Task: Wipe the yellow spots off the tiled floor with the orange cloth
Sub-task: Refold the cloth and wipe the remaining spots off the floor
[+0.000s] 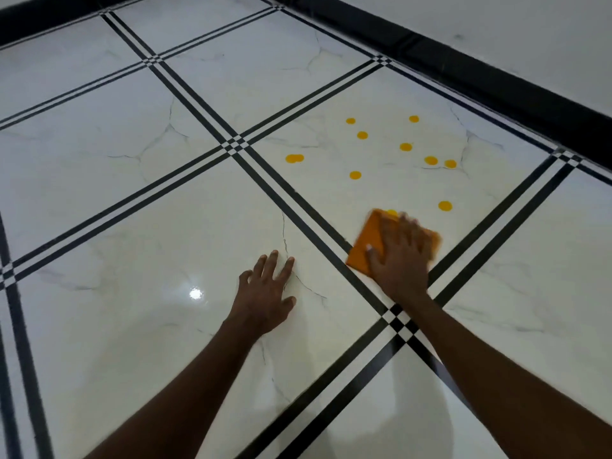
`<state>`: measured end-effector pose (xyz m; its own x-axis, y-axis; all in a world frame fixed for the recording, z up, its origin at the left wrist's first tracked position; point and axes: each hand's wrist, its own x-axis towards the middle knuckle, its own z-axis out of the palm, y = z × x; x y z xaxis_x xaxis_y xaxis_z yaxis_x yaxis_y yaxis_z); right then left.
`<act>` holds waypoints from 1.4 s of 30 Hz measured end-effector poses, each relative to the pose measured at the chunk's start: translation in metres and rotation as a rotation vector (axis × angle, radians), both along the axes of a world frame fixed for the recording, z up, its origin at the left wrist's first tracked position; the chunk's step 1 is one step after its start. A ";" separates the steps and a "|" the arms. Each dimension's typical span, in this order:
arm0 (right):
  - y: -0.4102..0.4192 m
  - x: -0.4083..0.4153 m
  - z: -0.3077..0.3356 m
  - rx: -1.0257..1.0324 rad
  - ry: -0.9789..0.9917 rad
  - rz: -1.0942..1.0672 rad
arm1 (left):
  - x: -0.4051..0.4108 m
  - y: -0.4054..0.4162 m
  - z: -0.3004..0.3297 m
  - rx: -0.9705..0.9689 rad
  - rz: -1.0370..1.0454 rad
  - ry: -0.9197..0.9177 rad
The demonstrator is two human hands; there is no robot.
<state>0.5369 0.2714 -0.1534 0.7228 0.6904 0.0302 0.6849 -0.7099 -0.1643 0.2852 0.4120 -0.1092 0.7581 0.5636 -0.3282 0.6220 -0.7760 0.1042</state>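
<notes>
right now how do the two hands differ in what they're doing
The right hand presses flat on the orange cloth; the left hand rests bare on the tiled floor, holding nothing. The right hand looks motion-blurred, the left sharp. The right sits on the tile with the yellow spots, the left on the neighbouring tile, which shows no spots. Both have fingers spread, palms down.

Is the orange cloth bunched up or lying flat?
Flat: the orange cloth lies as a flat rectangle on the floor under the right hand.
</notes>
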 end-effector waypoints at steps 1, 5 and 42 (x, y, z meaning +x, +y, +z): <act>-0.019 -0.006 0.001 0.021 -0.007 -0.092 | -0.003 0.000 0.000 0.005 -0.001 0.003; -0.032 -0.070 0.005 0.035 0.046 -0.051 | 0.010 -0.012 -0.005 -0.016 0.037 0.016; 0.020 -0.024 0.060 -0.073 0.289 -0.293 | 0.024 0.022 0.075 -0.272 0.237 0.155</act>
<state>0.5131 0.2915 -0.0938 0.8604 0.4475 -0.2438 0.3858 -0.8846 -0.2620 0.3089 0.4343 -0.0338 0.5472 0.5940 -0.5897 0.8051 -0.5661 0.1768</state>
